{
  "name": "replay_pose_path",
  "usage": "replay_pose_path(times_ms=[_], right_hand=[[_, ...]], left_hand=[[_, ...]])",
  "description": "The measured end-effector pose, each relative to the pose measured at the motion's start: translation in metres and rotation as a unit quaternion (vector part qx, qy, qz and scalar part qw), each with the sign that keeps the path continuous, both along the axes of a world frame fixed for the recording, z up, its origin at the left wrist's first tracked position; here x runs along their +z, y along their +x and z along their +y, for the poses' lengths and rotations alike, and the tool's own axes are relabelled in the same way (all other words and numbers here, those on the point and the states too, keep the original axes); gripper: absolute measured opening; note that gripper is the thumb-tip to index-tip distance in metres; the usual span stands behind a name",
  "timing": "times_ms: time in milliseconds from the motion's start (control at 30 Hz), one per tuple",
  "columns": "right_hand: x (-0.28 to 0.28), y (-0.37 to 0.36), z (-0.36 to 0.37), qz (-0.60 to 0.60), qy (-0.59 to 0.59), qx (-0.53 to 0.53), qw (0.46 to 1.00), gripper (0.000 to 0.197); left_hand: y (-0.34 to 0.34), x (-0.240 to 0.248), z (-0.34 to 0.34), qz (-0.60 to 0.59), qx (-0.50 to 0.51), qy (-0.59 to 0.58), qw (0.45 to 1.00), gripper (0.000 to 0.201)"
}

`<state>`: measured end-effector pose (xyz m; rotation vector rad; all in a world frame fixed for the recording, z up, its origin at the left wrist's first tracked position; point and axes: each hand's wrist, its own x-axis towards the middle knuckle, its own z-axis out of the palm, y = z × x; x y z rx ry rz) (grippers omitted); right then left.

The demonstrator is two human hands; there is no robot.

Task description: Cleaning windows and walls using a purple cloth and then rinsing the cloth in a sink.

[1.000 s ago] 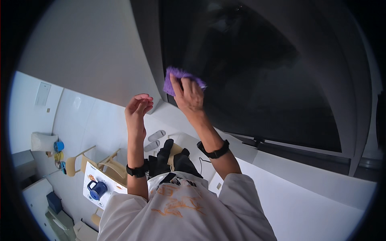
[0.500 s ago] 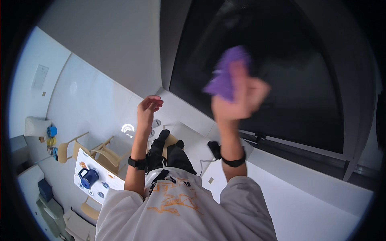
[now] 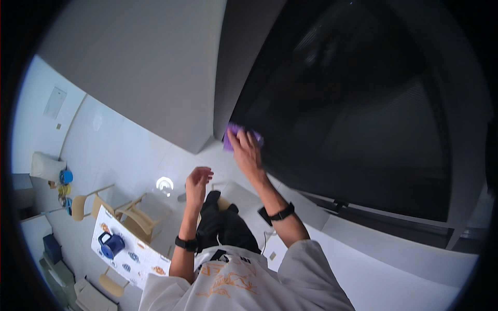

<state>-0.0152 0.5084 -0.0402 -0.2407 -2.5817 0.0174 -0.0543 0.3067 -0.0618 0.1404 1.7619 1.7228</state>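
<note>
My right hand [image 3: 246,150] presses a purple cloth [image 3: 256,138] against the lower left edge of a large black television screen [image 3: 342,129]. Its fingers are spread over the cloth, which bunches out on both sides of them. Lower and to the left, my left hand [image 3: 197,182] hangs in the air, holding nothing. Those fingers are loosely bent and apart, well away from the screen.
A white ledge [image 3: 373,254] runs below the screen, and a grey wall panel [image 3: 140,67] rises to its left. At lower left, wooden chairs [image 3: 136,217] surround a patterned table [image 3: 140,267] bearing a blue jug [image 3: 111,245].
My right hand has swept the purple cloth left and down, from in front of the screen's middle to its left edge. My left hand sits lower in the picture, still without anything.
</note>
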Motion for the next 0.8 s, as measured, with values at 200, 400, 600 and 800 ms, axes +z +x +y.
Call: replay_pose_path(times_ms=[200, 400, 600, 800], right_hand=[[0.235, 0.019, -0.028, 0.135, -0.047, 0.151, 0.978, 0.052], [0.362, -0.016, -0.006, 0.272, 0.153, 0.048, 0.949, 0.055], [0.221, -0.032, 0.0, 0.173, 0.149, -0.016, 0.973, 0.057], [-0.047, 0.028, 0.006, -0.247, -0.159, -0.109, 0.95, 0.023]], left_hand=[[-0.009, 0.09, 0.017, 0.066, 0.011, 0.114, 0.991, 0.021], [-0.002, 0.122, 0.044, 0.057, -0.01, 0.197, 0.979, 0.028], [0.006, 0.096, 0.032, 0.028, -0.012, 0.157, 0.987, 0.027], [-0.005, 0.069, 0.014, 0.031, 0.022, 0.125, 0.991, 0.026]])
